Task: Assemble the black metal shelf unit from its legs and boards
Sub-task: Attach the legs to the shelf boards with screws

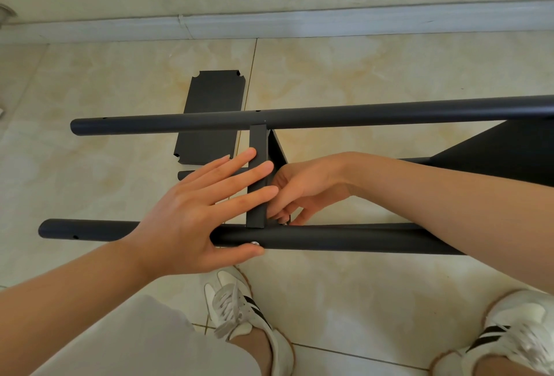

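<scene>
Two legs (299,116) lie crosswise, the board (257,147) on edge between them. The left hand (192,213) presses it, fingers spread (thumb by the near leg's (329,239) screw (254,243)); the right hand (302,192), just behind, seems to pinch a fastener (287,221) there.

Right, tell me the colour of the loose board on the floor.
The loose board is plain black, unpatterned; the head view shows it best.

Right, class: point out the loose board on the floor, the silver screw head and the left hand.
loose board (214,92): head view, its bare flat face.
screw head (255,243): head view, its silver top.
left hand (186,210): head view, back of hand.
</scene>
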Demonstrator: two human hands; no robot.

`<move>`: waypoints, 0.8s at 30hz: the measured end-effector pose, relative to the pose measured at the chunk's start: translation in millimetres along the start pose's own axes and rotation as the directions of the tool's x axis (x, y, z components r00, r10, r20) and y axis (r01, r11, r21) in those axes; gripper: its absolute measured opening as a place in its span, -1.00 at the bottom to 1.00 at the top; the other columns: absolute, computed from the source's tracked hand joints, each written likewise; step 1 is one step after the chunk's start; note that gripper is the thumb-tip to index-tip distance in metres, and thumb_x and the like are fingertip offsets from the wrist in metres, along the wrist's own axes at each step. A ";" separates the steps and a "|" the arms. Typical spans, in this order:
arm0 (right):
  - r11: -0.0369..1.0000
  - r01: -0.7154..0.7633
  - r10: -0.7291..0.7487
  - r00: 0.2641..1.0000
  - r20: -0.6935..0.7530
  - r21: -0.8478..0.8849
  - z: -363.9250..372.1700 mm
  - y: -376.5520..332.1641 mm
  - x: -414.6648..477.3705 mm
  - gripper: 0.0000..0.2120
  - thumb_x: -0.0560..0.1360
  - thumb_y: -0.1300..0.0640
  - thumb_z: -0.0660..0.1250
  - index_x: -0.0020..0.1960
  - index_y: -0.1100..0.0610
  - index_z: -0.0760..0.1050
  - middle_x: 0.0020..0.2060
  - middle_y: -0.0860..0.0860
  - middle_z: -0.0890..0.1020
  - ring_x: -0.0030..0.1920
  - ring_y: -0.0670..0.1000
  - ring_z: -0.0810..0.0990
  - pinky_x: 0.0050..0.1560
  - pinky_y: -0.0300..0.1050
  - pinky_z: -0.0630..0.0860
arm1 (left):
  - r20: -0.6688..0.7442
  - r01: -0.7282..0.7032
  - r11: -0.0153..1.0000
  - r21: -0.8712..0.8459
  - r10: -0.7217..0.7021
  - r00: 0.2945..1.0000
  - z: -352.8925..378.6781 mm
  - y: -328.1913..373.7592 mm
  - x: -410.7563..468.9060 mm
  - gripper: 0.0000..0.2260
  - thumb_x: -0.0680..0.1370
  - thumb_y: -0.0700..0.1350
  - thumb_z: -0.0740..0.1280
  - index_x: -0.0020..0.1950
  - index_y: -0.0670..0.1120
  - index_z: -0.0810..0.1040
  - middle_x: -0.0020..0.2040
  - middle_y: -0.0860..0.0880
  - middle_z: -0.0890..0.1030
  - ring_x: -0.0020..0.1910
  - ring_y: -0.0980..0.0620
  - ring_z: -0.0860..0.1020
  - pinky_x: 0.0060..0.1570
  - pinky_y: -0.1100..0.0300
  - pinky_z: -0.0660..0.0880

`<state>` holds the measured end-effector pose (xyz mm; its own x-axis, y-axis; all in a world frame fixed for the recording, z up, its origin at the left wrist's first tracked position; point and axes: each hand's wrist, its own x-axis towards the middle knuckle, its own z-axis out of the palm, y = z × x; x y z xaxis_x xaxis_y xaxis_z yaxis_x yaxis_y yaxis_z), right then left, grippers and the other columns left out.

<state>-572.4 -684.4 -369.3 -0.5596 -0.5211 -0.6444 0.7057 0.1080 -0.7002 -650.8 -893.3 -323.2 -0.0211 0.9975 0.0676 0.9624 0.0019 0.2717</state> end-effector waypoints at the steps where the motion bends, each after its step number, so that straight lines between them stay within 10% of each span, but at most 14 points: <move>1: 1.000 -0.001 0.001 1.000 -0.008 -0.002 0.9 0.0 0.7 -0.86 0.55 0.14 0.36 -0.16 0.11 0.65 -0.23 0.08 0.58 -0.07 0.05 0.54 0.18 0.01 0.55 | 0.000 0.000 1.000 0.001 0.000 1.000 0.0 -0.1 0.0 -0.41 0.53 0.24 0.36 0.47 -0.04 0.43 0.53 -0.08 0.37 0.58 -0.11 0.21 0.55 -0.03 0.20; 24: 0.999 0.015 -0.016 0.999 -0.035 -0.037 5.1 0.2 2.2 -0.84 0.54 0.14 0.36 -0.21 0.14 0.58 -0.26 0.08 0.50 -0.04 0.09 0.48 0.25 0.06 0.49 | -0.012 -0.007 1.000 -0.001 0.007 1.000 0.3 -0.4 -0.4 -0.41 0.53 0.24 0.36 0.46 -0.04 0.43 0.52 -0.08 0.37 0.58 -0.11 0.22 0.53 -0.06 0.23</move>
<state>-571.3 -689.8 -369.3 -0.5857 -0.4927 -0.6436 0.6807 0.1320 -0.7205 -651.1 -893.7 -323.6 -0.0178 0.9966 0.0810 0.9624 -0.0049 0.2717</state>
